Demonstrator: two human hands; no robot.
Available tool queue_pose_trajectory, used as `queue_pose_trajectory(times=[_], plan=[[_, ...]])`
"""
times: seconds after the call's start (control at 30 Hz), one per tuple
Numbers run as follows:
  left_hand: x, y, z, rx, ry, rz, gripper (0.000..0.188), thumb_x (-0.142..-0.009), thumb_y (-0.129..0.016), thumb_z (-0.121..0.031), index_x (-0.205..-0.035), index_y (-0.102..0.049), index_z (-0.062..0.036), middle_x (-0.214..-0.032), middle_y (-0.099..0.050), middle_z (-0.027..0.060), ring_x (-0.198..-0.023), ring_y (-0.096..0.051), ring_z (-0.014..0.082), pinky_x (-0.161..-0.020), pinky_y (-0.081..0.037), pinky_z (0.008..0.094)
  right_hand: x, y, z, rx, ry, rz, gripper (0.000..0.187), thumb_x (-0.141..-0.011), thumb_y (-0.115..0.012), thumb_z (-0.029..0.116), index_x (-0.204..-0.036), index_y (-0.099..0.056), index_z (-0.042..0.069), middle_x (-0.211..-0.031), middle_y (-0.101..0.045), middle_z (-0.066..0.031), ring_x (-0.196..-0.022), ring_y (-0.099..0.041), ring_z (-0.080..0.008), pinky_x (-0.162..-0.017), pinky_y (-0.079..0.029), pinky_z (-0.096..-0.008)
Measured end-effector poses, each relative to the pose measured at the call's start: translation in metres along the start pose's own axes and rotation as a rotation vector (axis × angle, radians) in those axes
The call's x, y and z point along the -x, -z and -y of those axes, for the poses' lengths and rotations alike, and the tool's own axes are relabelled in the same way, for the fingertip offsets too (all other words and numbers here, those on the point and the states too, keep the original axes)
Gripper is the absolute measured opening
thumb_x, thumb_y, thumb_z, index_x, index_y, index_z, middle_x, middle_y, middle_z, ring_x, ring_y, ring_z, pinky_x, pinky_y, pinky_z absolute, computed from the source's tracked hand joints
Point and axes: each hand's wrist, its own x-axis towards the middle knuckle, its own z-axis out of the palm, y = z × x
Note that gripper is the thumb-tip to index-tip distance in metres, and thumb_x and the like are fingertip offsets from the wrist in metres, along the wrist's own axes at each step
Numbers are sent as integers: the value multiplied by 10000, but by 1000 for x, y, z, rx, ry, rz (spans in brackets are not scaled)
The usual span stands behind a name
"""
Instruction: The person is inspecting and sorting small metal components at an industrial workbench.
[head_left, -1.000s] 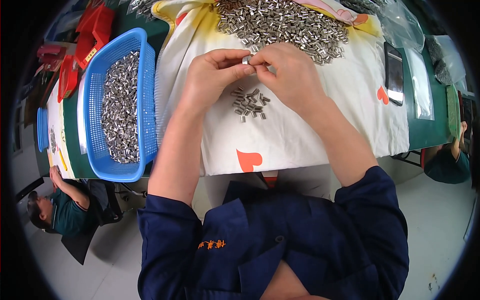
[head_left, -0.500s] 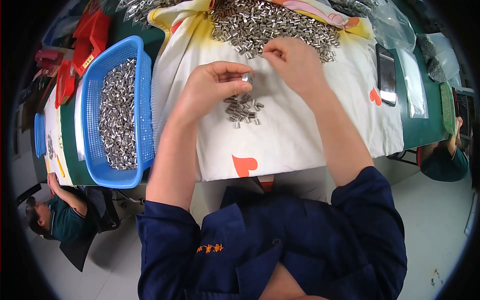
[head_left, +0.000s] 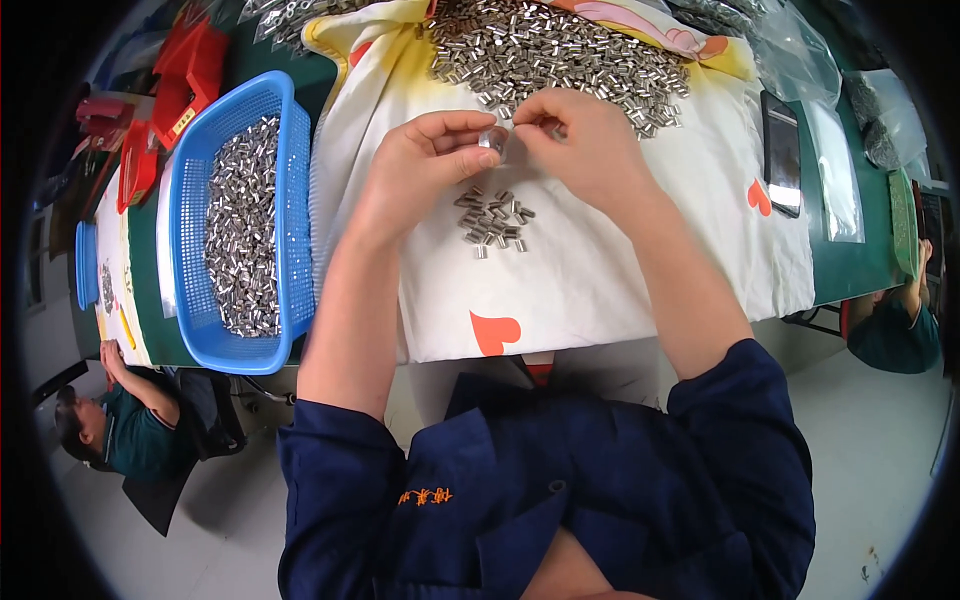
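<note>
Cloth: white cotton-looking spread (head_left: 590, 290) under both hands, reaching past them on every side but the far left; soft, so small parts likely settle on it rather than roll far.
Basket: blue perforated plastic basket (head_left: 297, 200), off to the left of the left hand, loaded with short metal cylinders; judged stiff-walled and heavy when this full, best lifted by opposite rims.
Main heap: loose silvery cylinders (head_left: 560, 55) just beyond both hands, lying at all angles; probably shifts and slides when touched.
Right hand: right hand (head_left: 582, 145) faces the left one, fingers curled, thumb and forefinger drawn close together; whether a part sits between the tips cannot be told.
Left hand: left hand (head_left: 425, 165) pinches with thumb below and fingers above, the gap only as wide as what it holds.
Small cluster: a couple of dozen or so cylinders (head_left: 493, 222) on the cloth, nearer the body than both hands.
Held piece: shiny metal piece (head_left: 488, 141) in the left pinch, just beside the right fingertips; its exact form is blurred.
Handling: metal cylinders judged light singly, rigid, hard to break, slick on the smooth side; fingertips across the middle of the curved wall look the surest hold.
</note>
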Motion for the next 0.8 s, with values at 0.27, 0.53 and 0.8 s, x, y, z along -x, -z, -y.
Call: queue_pose_trajectory(times=[0.27,0.53,0.8], plan=[[0,4,1,-4,-29,33,293,-731,-625,23,-1017,-563,40,-896,-616,89,-789,-587,120,-727,-475,219,7,1,10,-273,26,29,79,-714,-585,82,-780,-612,47,-678,-602,-68,-662,-592,-169,-604,-466,-271],[2,2,1,-91,-32,-28,300,-729,-625,27,-1023,-570,37,-882,-620,87,-779,-588,119,-733,-469,216,6,0,9,-56,191,-38,68,-708,-601,93,-755,-619,47,-687,-605,-88,-663,-596,-186,-600,-469,-277],[2,0,-2,-182,78,56,292,-719,-637,23,-1004,-572,45,-880,-620,80,-773,-589,117,-726,-479,227,-5,9,-8,-252,-174,126,150,-697,-618,146,-831,-632,79,-705,-610,-73,-663,-586,-160,-613,-460,-271]])
